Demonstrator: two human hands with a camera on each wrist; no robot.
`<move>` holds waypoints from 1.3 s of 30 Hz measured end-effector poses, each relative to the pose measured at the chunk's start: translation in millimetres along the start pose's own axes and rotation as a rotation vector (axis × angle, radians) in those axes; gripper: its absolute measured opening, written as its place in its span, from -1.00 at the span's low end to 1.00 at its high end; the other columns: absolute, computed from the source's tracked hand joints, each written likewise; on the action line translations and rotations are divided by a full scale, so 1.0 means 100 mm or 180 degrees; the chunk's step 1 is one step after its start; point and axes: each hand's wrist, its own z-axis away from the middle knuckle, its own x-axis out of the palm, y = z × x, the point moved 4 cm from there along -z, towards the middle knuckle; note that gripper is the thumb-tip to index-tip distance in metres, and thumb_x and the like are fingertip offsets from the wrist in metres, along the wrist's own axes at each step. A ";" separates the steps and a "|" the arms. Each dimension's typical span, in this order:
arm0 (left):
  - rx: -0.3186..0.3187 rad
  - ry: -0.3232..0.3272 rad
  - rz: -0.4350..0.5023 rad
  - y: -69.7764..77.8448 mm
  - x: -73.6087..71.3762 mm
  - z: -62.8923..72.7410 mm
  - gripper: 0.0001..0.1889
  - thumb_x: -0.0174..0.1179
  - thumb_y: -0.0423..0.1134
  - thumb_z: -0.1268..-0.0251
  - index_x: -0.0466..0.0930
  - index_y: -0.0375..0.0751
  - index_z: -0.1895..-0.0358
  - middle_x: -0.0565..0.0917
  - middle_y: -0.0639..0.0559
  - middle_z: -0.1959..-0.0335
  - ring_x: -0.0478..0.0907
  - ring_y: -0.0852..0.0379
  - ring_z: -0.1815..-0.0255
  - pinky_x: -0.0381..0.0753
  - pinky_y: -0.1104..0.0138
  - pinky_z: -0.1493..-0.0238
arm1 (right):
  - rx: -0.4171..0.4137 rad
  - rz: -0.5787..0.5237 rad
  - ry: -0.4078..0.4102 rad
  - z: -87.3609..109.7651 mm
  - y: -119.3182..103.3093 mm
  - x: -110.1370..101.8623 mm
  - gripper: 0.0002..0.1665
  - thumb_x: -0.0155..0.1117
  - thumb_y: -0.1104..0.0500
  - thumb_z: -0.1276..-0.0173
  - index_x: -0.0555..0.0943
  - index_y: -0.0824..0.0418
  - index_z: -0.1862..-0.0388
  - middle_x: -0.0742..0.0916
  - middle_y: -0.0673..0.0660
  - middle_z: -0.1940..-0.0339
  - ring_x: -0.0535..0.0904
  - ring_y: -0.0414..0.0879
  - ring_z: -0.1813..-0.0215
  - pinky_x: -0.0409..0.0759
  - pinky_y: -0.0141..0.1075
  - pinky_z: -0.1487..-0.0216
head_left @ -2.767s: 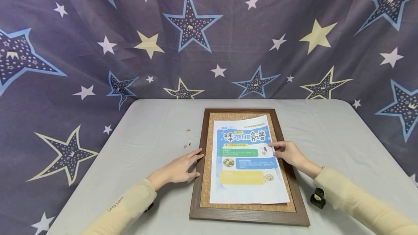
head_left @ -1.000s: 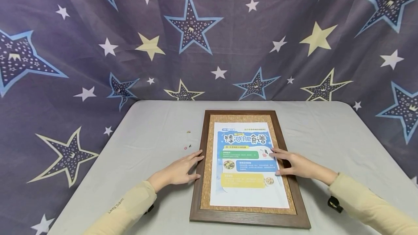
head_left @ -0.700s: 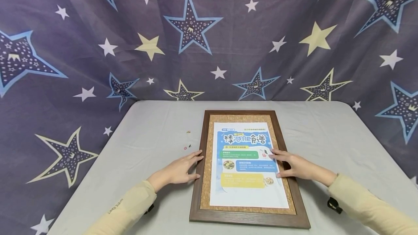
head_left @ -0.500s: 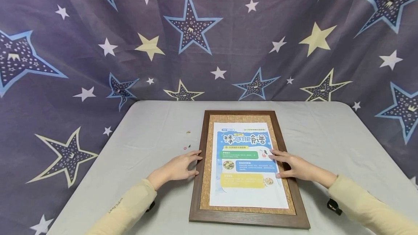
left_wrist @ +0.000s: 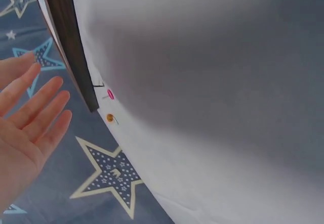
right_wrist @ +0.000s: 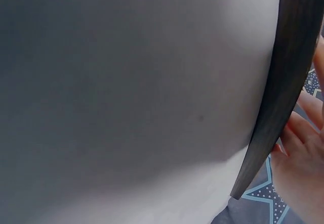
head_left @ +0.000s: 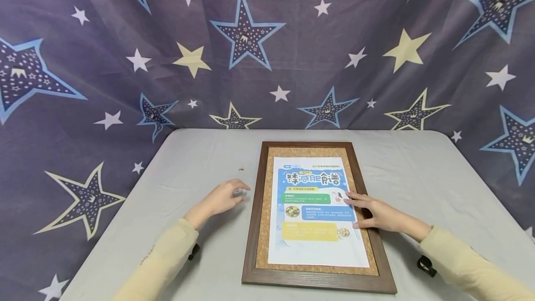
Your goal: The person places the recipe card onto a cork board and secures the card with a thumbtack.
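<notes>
A brown-framed cork board (head_left: pixel 318 279) lies on the table with a printed poster sheet (head_left: pixel 317 253) flat on its cork. My right hand (head_left: pixel 382 212) rests at the sheet's right edge, fingertips on the paper, fingers fairly straight. My left hand (head_left: pixel 217 199) hovers left of the frame, fingers loosely bent, nothing seen in them. Beyond it lies a small yellowish pin (head_left: pixel 241 169). The left wrist view shows a pink pin (left_wrist: pixel 110 94), an orange-yellow pin (left_wrist: pixel 110 118) and a thin dark pin (left_wrist: pixel 99 86) by the frame. In the head view the left hand covers two of them.
A grey cloth (head_left: pixel 200 161) covers the table. A dark star-patterned curtain (head_left: pixel 292 50) hangs behind it and along both sides. Black wrist cameras, such as the right one (head_left: pixel 426 265), hang below the sleeves.
The right hand let go of the sheet's lifted edge, and the sheet now lies flat. Lately the left hand left the frame's left side and moved up and left over the pins.
</notes>
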 end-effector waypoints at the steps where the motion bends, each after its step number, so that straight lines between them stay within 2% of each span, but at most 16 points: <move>1: -0.0025 0.0004 0.0024 -0.02 -0.01 -0.01 -0.74 0.15 -0.38 -0.09 0.54 -0.26 0.10 0.55 -0.14 0.07 0.48 -0.10 0.04 0.43 0.08 -0.01 | 0.0019 -0.0016 -0.0005 0.00 0.00 0.00 -0.19 0.24 -0.08 -0.10 0.32 0.42 -0.18 0.26 0.42 -0.27 0.16 0.35 -0.23 0.29 0.12 -0.05; 9: -0.0165 0.0009 0.0054 -0.13 0.00 -0.09 -0.77 0.13 -0.42 -0.10 0.56 -0.26 0.13 0.56 -0.13 0.10 0.48 -0.08 0.04 0.44 0.12 0.00 | -0.0040 -0.0014 0.0051 0.01 -0.01 0.00 -0.21 0.25 -0.07 -0.10 0.34 0.43 -0.17 0.28 0.43 -0.25 0.18 0.36 -0.21 0.30 0.13 -0.03; 16: -0.0197 -0.0032 0.0081 -0.21 0.00 -0.18 -0.76 0.11 -0.50 -0.08 0.56 -0.30 0.14 0.57 -0.16 0.10 0.45 -0.11 -0.01 0.39 0.09 -0.05 | -0.0007 -0.0037 0.0028 0.00 -0.02 -0.01 -0.21 0.24 -0.08 -0.10 0.35 0.43 -0.16 0.28 0.43 -0.25 0.17 0.37 -0.21 0.29 0.14 -0.03; 24: -0.0296 -0.0093 0.0167 -0.28 0.01 -0.25 -0.77 0.07 -0.56 -0.06 0.57 -0.32 0.20 0.58 -0.14 0.15 0.47 -0.09 0.02 0.40 0.12 -0.05 | -0.0019 -0.0071 0.0021 0.00 -0.03 -0.01 -0.21 0.24 -0.07 -0.10 0.34 0.44 -0.16 0.28 0.43 -0.25 0.18 0.36 -0.21 0.29 0.14 -0.03; 31: -0.0357 -0.0146 0.0245 -0.35 0.05 -0.30 -0.79 0.07 -0.59 -0.03 0.59 -0.32 0.28 0.60 -0.08 0.26 0.51 -0.01 0.15 0.48 0.21 0.05 | 0.0025 -0.0069 0.0014 0.01 -0.01 0.00 -0.20 0.25 -0.07 -0.10 0.34 0.43 -0.17 0.27 0.42 -0.26 0.16 0.36 -0.22 0.28 0.14 -0.04; 39: -0.0279 -0.0196 0.0407 -0.46 0.09 -0.35 -0.78 0.03 -0.65 0.02 0.57 -0.37 0.34 0.60 -0.07 0.36 0.53 0.08 0.31 0.53 0.36 0.25 | 0.0046 -0.0053 0.0007 0.00 0.00 0.00 -0.19 0.25 -0.09 -0.09 0.34 0.42 -0.17 0.27 0.41 -0.27 0.17 0.33 -0.23 0.28 0.12 -0.06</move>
